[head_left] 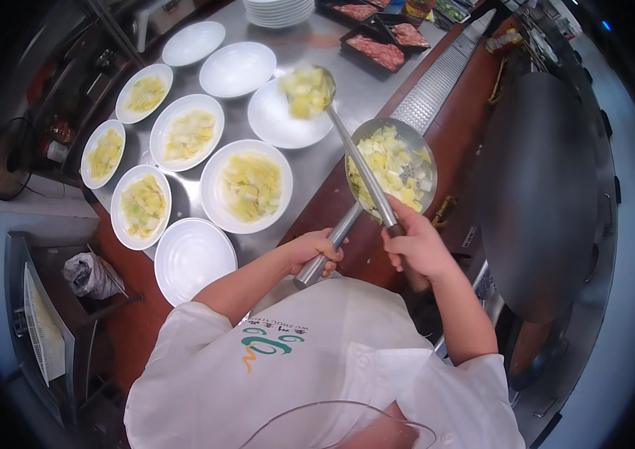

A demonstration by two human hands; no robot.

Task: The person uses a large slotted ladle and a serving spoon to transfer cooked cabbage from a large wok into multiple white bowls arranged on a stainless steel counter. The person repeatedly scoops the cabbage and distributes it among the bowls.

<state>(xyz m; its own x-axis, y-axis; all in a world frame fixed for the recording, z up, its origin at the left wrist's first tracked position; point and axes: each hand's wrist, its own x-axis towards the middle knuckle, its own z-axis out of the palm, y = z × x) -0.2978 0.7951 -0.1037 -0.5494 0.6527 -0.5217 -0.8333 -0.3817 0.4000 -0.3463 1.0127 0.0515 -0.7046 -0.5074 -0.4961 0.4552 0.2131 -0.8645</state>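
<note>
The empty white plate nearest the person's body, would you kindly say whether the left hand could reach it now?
Probably not without letting go: the left hand is wrapped around the strainer handle, though the white plate lies near that forearm.

Grips handle [344, 226] of perforated strainer [411, 170], at 2 o'clock, in left hand [316, 251]. Holds ladle [364, 166] in right hand [418, 243], with loaded bowl [329, 87] above white plate [276, 126] at 12 o'clock. Shows chopped yellow vegetables [377, 155] in strainer and in filled plates [210, 183] toward 10 o'clock on metal surface [313, 179].
</note>
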